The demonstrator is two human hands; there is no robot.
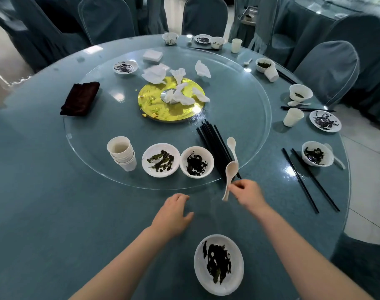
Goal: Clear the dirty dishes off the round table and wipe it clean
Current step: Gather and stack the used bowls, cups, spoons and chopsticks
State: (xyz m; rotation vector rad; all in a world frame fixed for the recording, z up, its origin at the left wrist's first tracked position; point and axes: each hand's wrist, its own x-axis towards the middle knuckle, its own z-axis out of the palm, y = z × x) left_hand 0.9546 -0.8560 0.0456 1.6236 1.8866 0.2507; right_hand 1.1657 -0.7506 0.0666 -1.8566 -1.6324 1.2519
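Note:
My right hand (248,194) pinches a white spoon (229,178) by its handle, just over the near rim of the glass turntable (245,87). A second white spoon (232,146) lies beside a bundle of black chopsticks (213,144) on the turntable. My left hand (174,215) rests flat on the blue round table (55,224), fingers spread, holding nothing. On the turntable's near side stand a stack of white cups (122,153), a dirty plate (160,160) and a dirty bowl (196,162). Another dirty plate (219,264) sits close to me.
Crumpled napkins (180,92) lie on the gold centre disc (163,109). A dark folded cloth (80,98) lies at the left. Dirty bowls, plates, cups and chopstick pairs ring the right and far edge. Covered chairs (327,70) surround the table.

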